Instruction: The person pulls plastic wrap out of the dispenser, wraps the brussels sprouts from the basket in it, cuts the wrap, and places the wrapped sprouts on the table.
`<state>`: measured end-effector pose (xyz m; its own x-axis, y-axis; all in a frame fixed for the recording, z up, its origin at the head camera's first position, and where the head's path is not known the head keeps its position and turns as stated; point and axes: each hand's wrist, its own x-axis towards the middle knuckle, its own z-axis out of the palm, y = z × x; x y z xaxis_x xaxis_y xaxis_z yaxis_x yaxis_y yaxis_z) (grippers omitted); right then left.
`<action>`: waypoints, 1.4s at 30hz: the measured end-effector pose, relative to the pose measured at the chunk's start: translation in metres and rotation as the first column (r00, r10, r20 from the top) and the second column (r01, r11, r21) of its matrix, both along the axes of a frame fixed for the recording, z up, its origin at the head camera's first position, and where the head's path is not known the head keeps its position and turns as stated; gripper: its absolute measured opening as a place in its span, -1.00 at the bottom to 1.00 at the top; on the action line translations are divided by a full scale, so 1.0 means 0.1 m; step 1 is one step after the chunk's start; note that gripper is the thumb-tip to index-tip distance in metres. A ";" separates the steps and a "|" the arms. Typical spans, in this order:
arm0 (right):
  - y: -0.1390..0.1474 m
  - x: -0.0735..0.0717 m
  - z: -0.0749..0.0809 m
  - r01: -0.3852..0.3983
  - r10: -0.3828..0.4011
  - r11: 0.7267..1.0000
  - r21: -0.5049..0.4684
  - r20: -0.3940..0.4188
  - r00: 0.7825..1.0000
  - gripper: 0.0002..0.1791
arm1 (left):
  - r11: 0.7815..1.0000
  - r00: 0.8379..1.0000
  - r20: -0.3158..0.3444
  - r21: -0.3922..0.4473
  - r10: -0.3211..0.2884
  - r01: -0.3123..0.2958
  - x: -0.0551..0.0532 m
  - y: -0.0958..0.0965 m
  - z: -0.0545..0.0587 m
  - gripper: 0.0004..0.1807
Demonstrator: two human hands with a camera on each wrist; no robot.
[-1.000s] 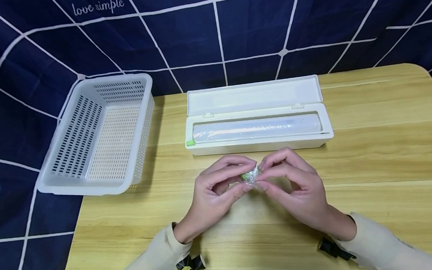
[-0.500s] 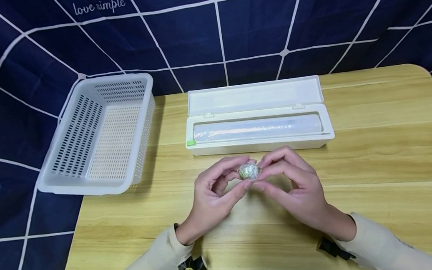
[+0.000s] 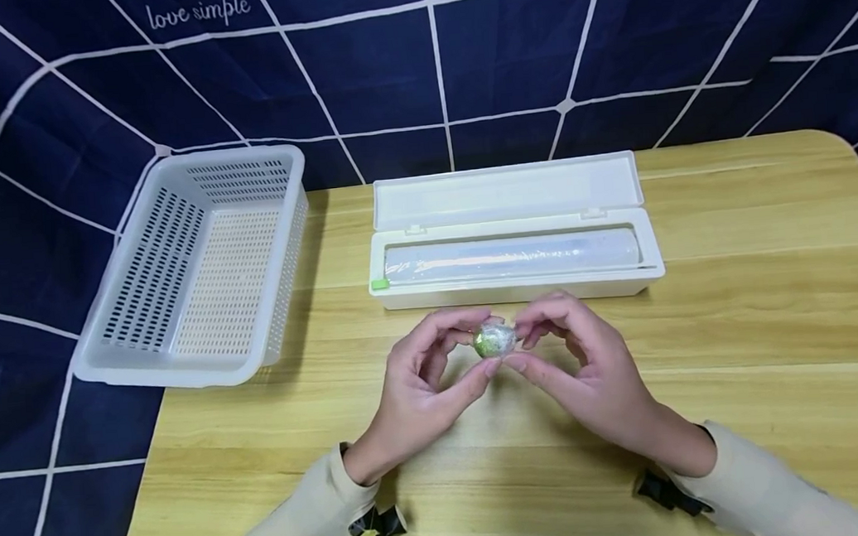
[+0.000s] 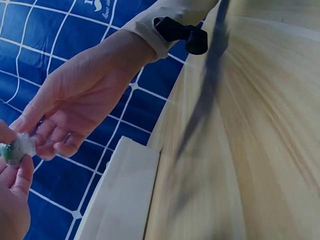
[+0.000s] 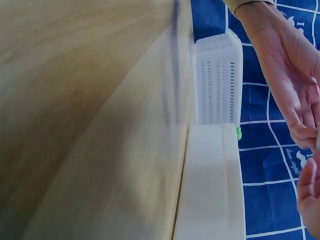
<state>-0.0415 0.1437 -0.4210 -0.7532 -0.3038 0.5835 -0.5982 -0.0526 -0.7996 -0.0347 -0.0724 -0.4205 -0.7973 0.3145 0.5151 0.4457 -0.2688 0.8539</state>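
Note:
A small round green thing in crinkled cling film (image 3: 494,341) is between the fingertips of both hands, over the wooden table just in front of the cling film box. My left hand (image 3: 419,393) pinches its left side between thumb and fingers. From the right, my right hand (image 3: 593,373) pinches the wrapped ball's edge with thumb and fingertips. Shiny wrap around the green ball (image 4: 17,150) shows at the far left of the left wrist view. In the right wrist view the hands sit at the right edge, with the ball mostly cut off.
A white cling film box (image 3: 516,291) stands behind the hands, lid (image 3: 506,192) raised, a film roll (image 3: 510,256) inside and a green slider (image 3: 379,285) at its left end. A white perforated basket (image 3: 289,253) stands at the left. Dark blue gridded cloth (image 3: 504,63) hangs behind.
The wrapped ball has been turned between the fingers, so more of its green left side shows. The right fingers have shifted slightly back and right; the left hand stays nearly in place.

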 end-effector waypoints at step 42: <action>0.27 -0.15 -0.37 -0.043 0.021 0.618 0.785 0.038 0.999 -0.72 | 0.780 0.991 0.124 -0.625 0.052 0.038 -0.10 0.04 -0.61 -0.70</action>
